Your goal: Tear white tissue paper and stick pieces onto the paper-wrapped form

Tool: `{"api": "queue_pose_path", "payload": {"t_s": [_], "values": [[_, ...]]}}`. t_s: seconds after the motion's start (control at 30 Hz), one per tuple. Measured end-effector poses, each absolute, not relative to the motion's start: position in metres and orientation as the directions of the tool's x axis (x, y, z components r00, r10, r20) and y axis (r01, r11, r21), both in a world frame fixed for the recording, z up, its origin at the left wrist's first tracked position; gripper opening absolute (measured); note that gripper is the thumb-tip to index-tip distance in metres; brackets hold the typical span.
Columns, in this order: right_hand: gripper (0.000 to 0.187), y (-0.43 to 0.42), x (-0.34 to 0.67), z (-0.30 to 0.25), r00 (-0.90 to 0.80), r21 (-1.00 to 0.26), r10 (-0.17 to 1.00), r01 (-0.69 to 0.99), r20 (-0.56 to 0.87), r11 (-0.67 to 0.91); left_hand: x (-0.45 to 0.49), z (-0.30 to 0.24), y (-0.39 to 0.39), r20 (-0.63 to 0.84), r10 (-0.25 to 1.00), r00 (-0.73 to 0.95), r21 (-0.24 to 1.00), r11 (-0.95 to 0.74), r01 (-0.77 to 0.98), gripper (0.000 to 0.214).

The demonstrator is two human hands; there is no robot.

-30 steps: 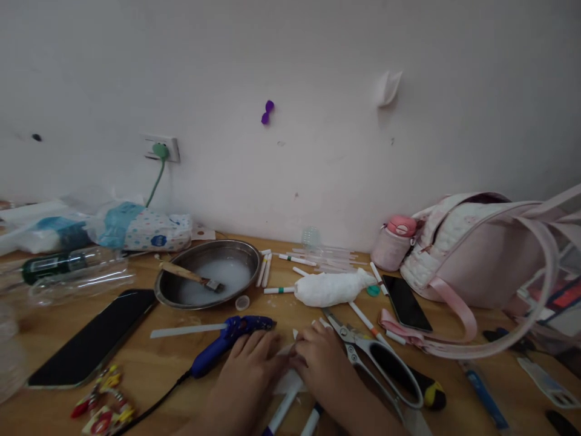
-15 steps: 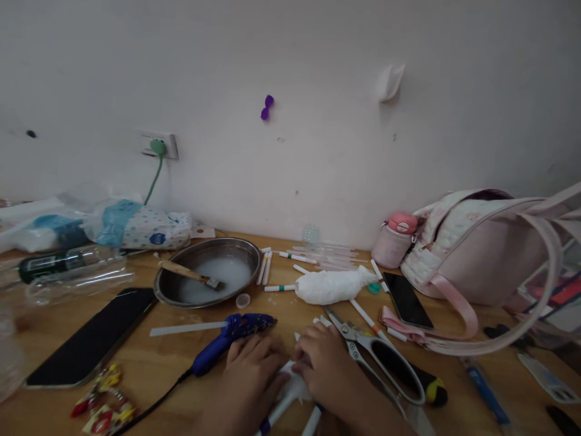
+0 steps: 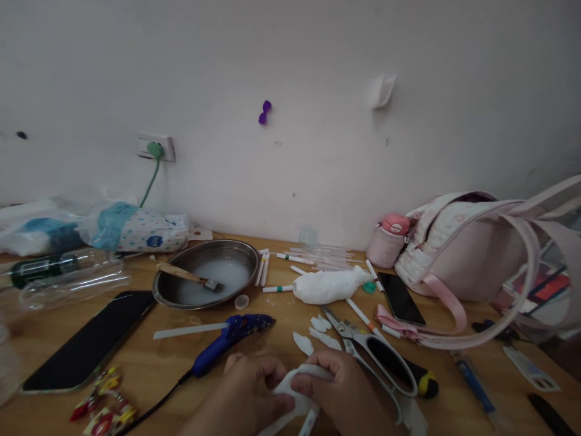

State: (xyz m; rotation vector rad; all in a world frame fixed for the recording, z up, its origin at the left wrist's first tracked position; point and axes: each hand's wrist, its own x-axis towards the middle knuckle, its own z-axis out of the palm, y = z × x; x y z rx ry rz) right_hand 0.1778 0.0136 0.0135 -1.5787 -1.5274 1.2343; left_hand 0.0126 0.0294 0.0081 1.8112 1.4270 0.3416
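My left hand [image 3: 254, 387] and my right hand [image 3: 342, 390] are close together at the near edge, both pinching a soft piece of white tissue [image 3: 290, 383] between thumbs and fingers. A white marker [image 3: 309, 421] shows below it, partly hidden. Several small torn white pieces [image 3: 303, 343] lie just beyond my fingers. Right of them are open grey-handled scissors [image 3: 363, 345]. Farther back lies a white-wrapped, bottle-like form [image 3: 329, 286] on its side, with markers around it. A blue glue gun [image 3: 227, 342] with a glue stick is left of my hands.
A metal bowl [image 3: 160, 286] of milky liquid with a brush [image 3: 193, 275] across it stands back left. A phone [image 3: 88, 339] and beaded trinket [image 3: 106, 402] lie left. At right are a pink bag [image 3: 472, 254], covered bottle [image 3: 388, 242], second phone [image 3: 402, 297] and box cutter [image 3: 474, 381].
My hands have lifted the white tissue slightly and drawn back toward me. The small white pieces beside the scissors, covered by my right hand before, now show. The view has shifted a little.
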Motion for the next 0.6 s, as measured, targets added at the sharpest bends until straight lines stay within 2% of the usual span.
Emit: {"api": "queue_pose_path", "payload": {"t_s": [0.1,0.2,0.33,0.6], "values": [[0.021,0.01,0.179,0.008,-0.095,-0.895,0.956,0.386,-0.277,-0.221,0.015,0.013,0.024,-0.22,0.918,0.331,0.71,-0.082,0.699,0.02],[0.028,0.008,0.178,0.001,-0.121,-0.922,0.936,0.252,-0.33,-0.293,0.015,0.015,0.02,-0.2,0.916,0.348,0.737,-0.093,0.669,0.032],[0.027,0.008,0.178,-0.004,-0.15,-0.94,0.929,0.083,-0.339,-0.33,0.014,0.011,0.018,-0.182,0.91,0.372,0.759,-0.111,0.642,0.028],[0.031,0.005,0.178,-0.009,-0.067,-0.957,0.974,0.21,-0.217,-0.199,0.019,0.013,0.013,-0.077,0.948,0.31,0.802,-0.126,0.584,0.027]]}}
